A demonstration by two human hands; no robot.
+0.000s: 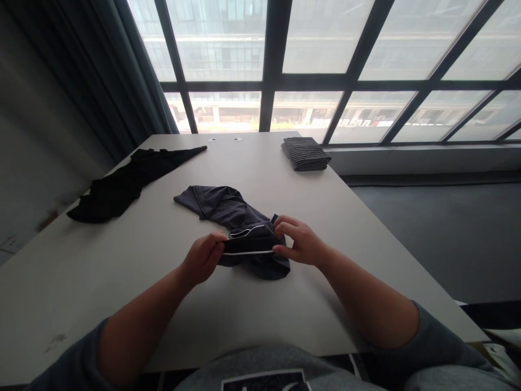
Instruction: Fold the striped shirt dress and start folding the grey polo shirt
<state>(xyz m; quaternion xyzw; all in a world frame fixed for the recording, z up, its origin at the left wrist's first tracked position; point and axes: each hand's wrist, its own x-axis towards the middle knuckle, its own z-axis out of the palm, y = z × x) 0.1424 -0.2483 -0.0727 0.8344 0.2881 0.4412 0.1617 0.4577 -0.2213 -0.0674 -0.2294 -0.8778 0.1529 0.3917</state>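
A dark grey-blue garment (228,207) lies crumpled across the middle of the white table, its near end a black band with white edging. My left hand (204,257) is closed on the left end of that band, fingers pinched together. At the band's right end, my right hand (300,241) grips the cloth between thumb and fingers. Between the two hands the band is stretched roughly level, slightly above the tabletop. Part of the garment hangs or lies beneath it.
The white table (345,304) reaches to the windows. A black garment (122,183) lies spread at the left. Near the far right edge sits a folded striped cloth stack (306,154). Two small white objects lie at the far edge, and a dark curtain (93,65) hangs at left.
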